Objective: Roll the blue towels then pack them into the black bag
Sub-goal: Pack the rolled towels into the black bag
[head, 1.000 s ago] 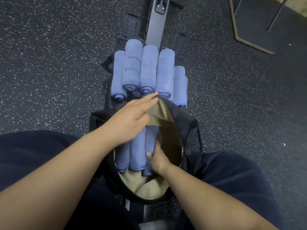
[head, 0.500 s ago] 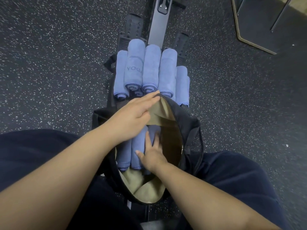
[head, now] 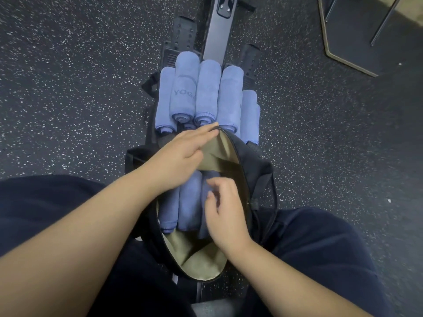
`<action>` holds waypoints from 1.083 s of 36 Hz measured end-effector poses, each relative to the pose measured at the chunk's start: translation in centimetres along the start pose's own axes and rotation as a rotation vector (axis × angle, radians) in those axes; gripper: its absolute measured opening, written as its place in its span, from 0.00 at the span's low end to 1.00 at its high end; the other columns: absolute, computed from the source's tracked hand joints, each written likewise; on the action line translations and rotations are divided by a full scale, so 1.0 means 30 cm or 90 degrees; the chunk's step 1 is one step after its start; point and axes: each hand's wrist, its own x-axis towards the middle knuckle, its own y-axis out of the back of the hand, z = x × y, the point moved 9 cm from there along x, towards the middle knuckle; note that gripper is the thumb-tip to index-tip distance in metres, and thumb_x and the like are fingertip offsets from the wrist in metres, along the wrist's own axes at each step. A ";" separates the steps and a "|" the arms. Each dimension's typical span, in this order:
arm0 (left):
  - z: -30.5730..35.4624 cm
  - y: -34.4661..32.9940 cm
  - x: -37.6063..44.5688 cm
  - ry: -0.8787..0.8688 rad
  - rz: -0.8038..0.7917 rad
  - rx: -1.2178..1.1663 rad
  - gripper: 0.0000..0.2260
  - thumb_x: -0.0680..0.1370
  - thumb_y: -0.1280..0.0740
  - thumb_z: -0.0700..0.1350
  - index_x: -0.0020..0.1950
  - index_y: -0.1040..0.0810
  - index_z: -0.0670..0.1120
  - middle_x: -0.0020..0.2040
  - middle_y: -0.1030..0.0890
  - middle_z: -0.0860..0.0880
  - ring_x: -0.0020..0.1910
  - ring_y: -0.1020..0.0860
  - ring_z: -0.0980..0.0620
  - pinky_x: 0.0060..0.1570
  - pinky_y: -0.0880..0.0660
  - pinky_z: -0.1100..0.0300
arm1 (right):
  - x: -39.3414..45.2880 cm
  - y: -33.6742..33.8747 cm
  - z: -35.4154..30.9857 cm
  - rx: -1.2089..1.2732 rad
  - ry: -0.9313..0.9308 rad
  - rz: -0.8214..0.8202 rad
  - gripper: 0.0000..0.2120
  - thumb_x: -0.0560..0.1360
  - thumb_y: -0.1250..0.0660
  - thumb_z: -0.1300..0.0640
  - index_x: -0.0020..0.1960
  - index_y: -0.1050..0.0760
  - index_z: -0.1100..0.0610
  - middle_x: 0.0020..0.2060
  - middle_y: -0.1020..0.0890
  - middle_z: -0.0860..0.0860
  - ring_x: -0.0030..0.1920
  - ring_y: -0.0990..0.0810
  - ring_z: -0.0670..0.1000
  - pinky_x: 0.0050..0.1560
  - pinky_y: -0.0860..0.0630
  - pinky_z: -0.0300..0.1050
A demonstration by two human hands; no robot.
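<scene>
The black bag [head: 256,170] with tan lining lies open between my knees. Three rolled blue towels [head: 180,204] lie side by side inside it. My left hand [head: 180,156] holds the far-left edge of the opening, its fingers stretched to the zipper rim. Over the rightmost towel in the bag hovers my right hand [head: 225,209] with loosely curled fingers that hold nothing. Beyond the bag, several more rolled blue towels [head: 206,94] are stacked in a row; one reads "YOGA".
The bag and the stack rest on a rowing machine, with its grey rail [head: 217,35] and black footplates [head: 180,37] ahead. Speckled black rubber floor [head: 68,88] surrounds it. A metal-framed stand [head: 343,42] sits far right. My dark-trousered legs flank the bag.
My right hand has lifted off the rightmost towel in the bag and drawn back a little, fingers now loosely curled. The left hand has stayed on the bag's rim.
</scene>
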 end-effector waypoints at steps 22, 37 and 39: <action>-0.016 0.003 0.004 0.001 0.011 -0.002 0.28 0.71 0.47 0.40 0.72 0.35 0.52 0.68 0.40 0.67 0.74 0.41 0.54 0.75 0.50 0.52 | 0.629 0.090 0.168 -0.054 -0.246 -0.035 0.33 0.79 0.38 0.52 0.78 0.50 0.51 0.70 0.32 0.56 0.67 0.32 0.55 0.57 0.37 0.39; -0.010 0.007 0.008 -0.017 0.015 0.022 0.27 0.72 0.47 0.40 0.72 0.32 0.47 0.70 0.38 0.62 0.74 0.41 0.54 0.71 0.53 0.71 | 0.688 0.051 0.276 0.046 -0.370 0.023 0.30 0.76 0.33 0.59 0.70 0.46 0.65 0.62 0.26 0.59 0.57 0.23 0.58 0.47 0.28 0.42; -0.008 0.005 0.009 -0.016 0.015 0.020 0.27 0.72 0.47 0.39 0.72 0.32 0.47 0.70 0.38 0.62 0.73 0.41 0.55 0.71 0.53 0.71 | 0.676 0.071 0.263 0.083 -0.348 0.057 0.27 0.76 0.34 0.62 0.70 0.43 0.65 0.61 0.25 0.60 0.53 0.23 0.56 0.39 0.30 0.34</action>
